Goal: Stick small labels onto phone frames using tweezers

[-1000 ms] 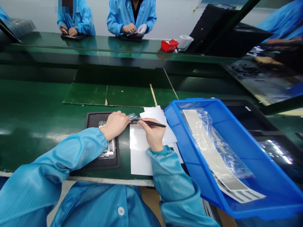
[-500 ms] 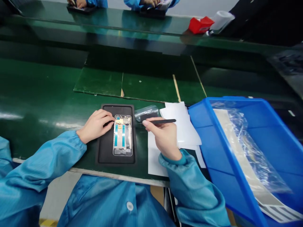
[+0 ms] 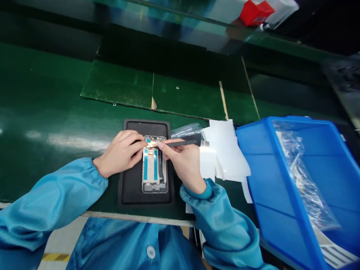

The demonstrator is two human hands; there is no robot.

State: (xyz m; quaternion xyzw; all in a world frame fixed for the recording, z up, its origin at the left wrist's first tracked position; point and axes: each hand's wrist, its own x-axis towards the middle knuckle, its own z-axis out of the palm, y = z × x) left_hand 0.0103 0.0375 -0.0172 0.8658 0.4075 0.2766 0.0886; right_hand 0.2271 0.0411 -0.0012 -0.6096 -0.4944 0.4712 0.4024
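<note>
An opened smartphone, its inner parts and two blue strips bared, lies in a shallow black tray. My left hand is closed at the phone's upper left edge, its fingertips touching it and covering part of that edge. In my right hand, held like a pen, is a slim black tool that looks like tweezers. Its tip end is hidden by my fingers, which are over the upper right part of the phone.
White sheets and a clear plastic film lie right of the tray. A blue bin with plastic wrapping stands at the right. A red box sits at the back.
My right hand has moved left with the black tweezers, from beside the tray to over the phone. My left hand remains at the phone's upper left edge. The head view has tilted down.
</note>
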